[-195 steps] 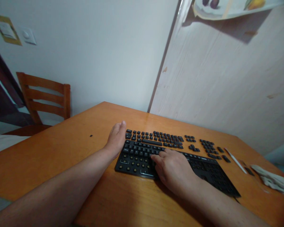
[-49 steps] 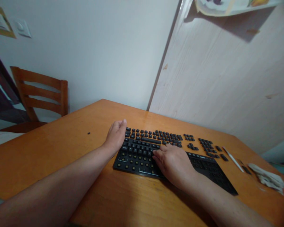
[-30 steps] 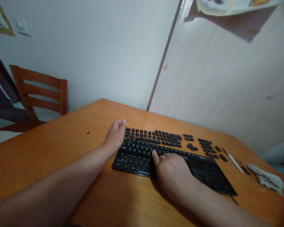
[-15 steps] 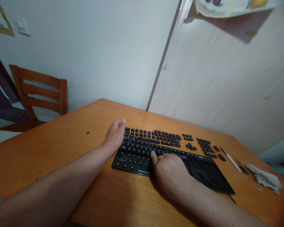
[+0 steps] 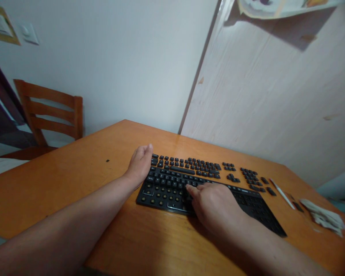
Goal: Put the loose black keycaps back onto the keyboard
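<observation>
A black keyboard (image 5: 172,207) lies on the wooden table, its lower left rows bare of keycaps and showing pale round switch posts. My left hand (image 5: 140,161) is at its far left end, thumb upward; most fingers are hidden, so I cannot tell whether it grips the edge. Over the keyboard's middle, my right hand (image 5: 212,199) has its index finger stretched onto the end of a row of fitted keycaps (image 5: 171,184). The other fingers are curled in. Whatever lies under that fingertip is hidden.
Loose keycaps (image 5: 202,165) lie in keyboard order beyond the keyboard, with a long space bar (image 5: 182,170). One small dark piece (image 5: 107,161) lies at left. A white pen (image 5: 282,194) and crumpled cloth (image 5: 323,216) lie at right. A wooden chair (image 5: 50,111) stands behind.
My right hand has shifted slightly to the right along the keycap row, and its index finger lies flatter. My left hand stays at the keyboard's left end.
</observation>
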The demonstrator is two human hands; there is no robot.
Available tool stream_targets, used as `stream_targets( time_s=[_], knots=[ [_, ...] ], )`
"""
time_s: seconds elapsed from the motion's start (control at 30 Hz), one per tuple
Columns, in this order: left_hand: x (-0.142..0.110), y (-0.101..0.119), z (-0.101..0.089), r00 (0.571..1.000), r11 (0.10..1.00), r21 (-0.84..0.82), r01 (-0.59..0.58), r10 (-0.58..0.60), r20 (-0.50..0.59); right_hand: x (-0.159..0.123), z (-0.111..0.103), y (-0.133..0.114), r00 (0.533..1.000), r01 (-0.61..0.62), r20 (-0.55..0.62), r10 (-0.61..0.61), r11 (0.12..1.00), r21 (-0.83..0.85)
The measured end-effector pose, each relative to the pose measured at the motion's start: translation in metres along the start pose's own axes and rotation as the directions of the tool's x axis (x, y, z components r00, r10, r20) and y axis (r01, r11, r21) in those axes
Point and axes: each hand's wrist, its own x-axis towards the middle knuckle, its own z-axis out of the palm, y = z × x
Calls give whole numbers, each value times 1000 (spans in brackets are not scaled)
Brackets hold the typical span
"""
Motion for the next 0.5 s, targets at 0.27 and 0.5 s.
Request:
stream_targets(
  time_s=[0.27, 0.5],
  knots=[
    [-1, 1, -1, 1000, 1000, -25, 14, -15, -13, 2, -3, 1, 1000, 8, -3, -8, 999, 41],
    [6, -11, 4, 991, 955, -281, 98, -119, -58, 2, -8, 6, 1000, -9, 22, 7, 995, 100]
  ],
)
